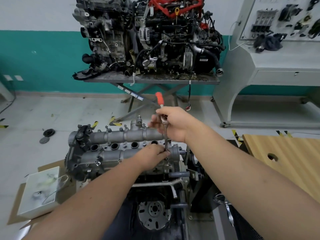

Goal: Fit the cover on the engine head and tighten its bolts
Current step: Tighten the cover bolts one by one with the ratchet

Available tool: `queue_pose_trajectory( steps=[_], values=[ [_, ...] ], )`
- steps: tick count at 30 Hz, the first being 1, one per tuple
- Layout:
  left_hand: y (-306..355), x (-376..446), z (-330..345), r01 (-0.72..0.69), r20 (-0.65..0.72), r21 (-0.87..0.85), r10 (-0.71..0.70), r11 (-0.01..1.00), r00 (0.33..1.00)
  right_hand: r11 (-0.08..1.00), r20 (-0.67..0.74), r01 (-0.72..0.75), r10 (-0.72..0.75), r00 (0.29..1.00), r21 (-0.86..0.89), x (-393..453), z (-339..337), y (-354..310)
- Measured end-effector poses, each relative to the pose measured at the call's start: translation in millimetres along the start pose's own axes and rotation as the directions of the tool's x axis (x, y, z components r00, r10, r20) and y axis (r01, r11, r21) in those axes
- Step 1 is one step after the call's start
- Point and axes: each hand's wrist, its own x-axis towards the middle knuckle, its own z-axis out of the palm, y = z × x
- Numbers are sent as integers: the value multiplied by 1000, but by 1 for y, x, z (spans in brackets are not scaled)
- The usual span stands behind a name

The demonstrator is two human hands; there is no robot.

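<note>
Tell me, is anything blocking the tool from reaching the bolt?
Nothing visible does. The right hand grips the wrench, and the left hand steadies its shaft down at the cover.

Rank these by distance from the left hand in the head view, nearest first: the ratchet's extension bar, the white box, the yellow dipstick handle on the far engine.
From the left hand:
1. Extension bar, at its fingertips, over the cover's right end.
2. White box, lower left on cardboard.
3. Yellow dipstick handle, top of the far engine.

Matt cast-metal cover [121, 135]
</note>
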Motion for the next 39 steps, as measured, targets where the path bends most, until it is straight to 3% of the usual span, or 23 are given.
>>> queue_pose_trajectory(
  steps=[2, 4, 6, 8, 9, 11, 13, 14, 15, 18, 20, 23, 25, 26, 27, 28, 29, 30, 31, 32, 34, 39],
  values=[
    [-1, 0, 1, 7, -4, -18, -7, 1000, 1000, 967, -34, 37, -29, 999, 253, 3, -3, 10],
    [-1, 0, 2, 8, -13, -30, -9, 1000, 1000, 913, -104, 175, -146, 984, 369, 7, -4, 23],
    [-1, 0, 3, 17, -13, -40, -18, 999, 1000, 900, -150, 339, -308, 939, 273, 7, -5, 37],
    [-1, 1, 4, 33, -13, -57, -34, 998, 999, 878, -144, 474, -479, 866, -70, 5, -11, 49],
    [-1, 1, 4, 45, -14, -72, -46, 996, 999, 791, -105, 543, -588, 802, -283, 4, -16, 51],
    [0, 0, 3, 44, -14, -83, -45, 996, 999, 391, 86, 662, -819, 567, -639, 8, -26, 51],
    [-1, -1, 1, 14, -9, -46, -15, 999, 1000, -53, 346, 640, -874, 342, -767, 12, -32, 47],
    [0, 0, 0, -5, -5, -17, 5, 1000, 1000, -206, 449, 597, -844, 291, -775, 13, -33, 44],
    [0, 0, -1, -17, 1, -4, 17, 1000, 1000, -323, 533, 546, -797, 283, -773, 13, -33, 41],
    [1, 1, -6, -12, 46, -4, 13, 1000, 999, -603, 688, 332, -632, 356, -725, 7, -33, 28],
    [1, 3, -7, 7, 66, 28, -9, 1000, 998, -670, 673, 214, -562, 481, -711, 0, -28, 17],
    [0, 5, -9, -14, 78, -10, 15, 1000, 997, -570, 482, 180, -439, 758, -802, -3, -14, 1],
    [-2, 5, -10, -36, 99, -36, 39, 999, 994, -384, 316, 161, -383, 868, -909, -1, -10, -8],
    [-3, 6, -10, -49, 108, -48, 54, 998, 993, -222, 223, 150, -358, 907, -963, 0, -9, -12],
    [-4, 5, -11, -65, 115, -51, 70, 997, 991, 22, 124, 139, -320, 939, -990, 2, -10, -15],
    [-5, 5, -11, -84, 118, -43, 89, 996, 989, 339, 31, 119, -254, 967, -933, 4, -12, -15],
    [-5, 5, -11, -98, 121, -25, 100, 995, 988, 643, -27, 84, -161, 986, -761, 4, -12, -13],
    [-6, 6, -11, -107, 123, -2, 107, 994, 987, 856, -52, 48, -87, 995, -514, 4, -11, -8],
    [-6, 6, -11, -112, 124, 19, 109, 994, 986, 962, -72, 35, -56, 996, -272, 5, -11, -2],
    [-6, 7, -11, -115, 125, 30, 110, 993, 986, 994, -98, 46, -55, 994, -96, 7, -10, 5],
    [-8, 8, -9, -117, 120, 28, 113, 993, 986, 994, -147, 89, -80, 986, 57, 12, -9, 16],
    [-10, 10, -8, -139, 114, 25, 135, 990, 984, 993, -277, 114, -100, 956, 35, 10, -5, 16]
  ],
)
